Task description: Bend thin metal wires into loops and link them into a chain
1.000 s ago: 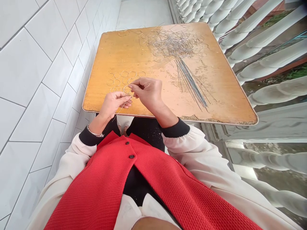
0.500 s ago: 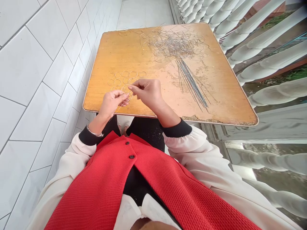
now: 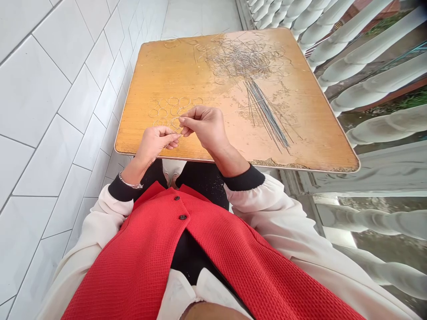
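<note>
Head view: left hand (image 3: pixel 155 143) and right hand (image 3: pixel 203 126), both pinched on wire (image 3: pixel 176 132), fingertips now drawn together; loop probably closing. Rings (image 3: pixel 173 106) just beyond.

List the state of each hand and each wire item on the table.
left hand, pinched on the wire piece
right hand, pinched on the same wire piece
wire rings, flat in rows on the table
wire heap, tangled, untouched
straight wires, bundled, lying flat
</note>
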Demonstrator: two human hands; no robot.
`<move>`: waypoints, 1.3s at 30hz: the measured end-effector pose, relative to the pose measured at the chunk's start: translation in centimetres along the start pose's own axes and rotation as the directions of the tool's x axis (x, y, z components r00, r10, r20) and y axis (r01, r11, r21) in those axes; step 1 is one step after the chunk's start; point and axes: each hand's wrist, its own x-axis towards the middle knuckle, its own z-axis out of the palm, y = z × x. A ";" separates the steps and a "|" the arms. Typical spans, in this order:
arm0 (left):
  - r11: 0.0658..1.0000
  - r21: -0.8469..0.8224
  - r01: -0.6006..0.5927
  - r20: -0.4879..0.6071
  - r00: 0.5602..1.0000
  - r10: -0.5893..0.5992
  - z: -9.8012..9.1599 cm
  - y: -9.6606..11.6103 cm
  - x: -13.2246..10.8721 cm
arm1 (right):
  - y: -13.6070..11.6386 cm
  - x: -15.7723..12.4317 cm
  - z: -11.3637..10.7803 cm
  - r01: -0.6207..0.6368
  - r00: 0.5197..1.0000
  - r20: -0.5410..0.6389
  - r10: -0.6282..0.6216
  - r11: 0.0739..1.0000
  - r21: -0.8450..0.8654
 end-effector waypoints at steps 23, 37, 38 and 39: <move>0.940 -0.331 -0.081 -0.206 0.978 0.012 -0.6 0.3 0.8 | 5.8 -5.9 3.0 0.368 0.915 -0.085 -0.395 0.901 -0.229; 0.923 -0.365 -0.120 -0.284 0.959 0.012 -0.9 0.8 0.3 | 3.1 -6.5 2.8 -0.355 0.932 0.193 0.306 0.877 0.323; 0.929 -0.354 -0.108 -0.273 0.962 0.008 -1.0 1.0 0.1 | 3.1 -6.3 2.5 -0.338 0.940 0.167 0.299 0.888 0.313; 0.936 -0.339 -0.095 -0.259 0.966 0.004 -1.1 1.0 -0.1 | 3.0 -6.0 2.1 -0.314 0.948 0.142 0.284 0.902 0.296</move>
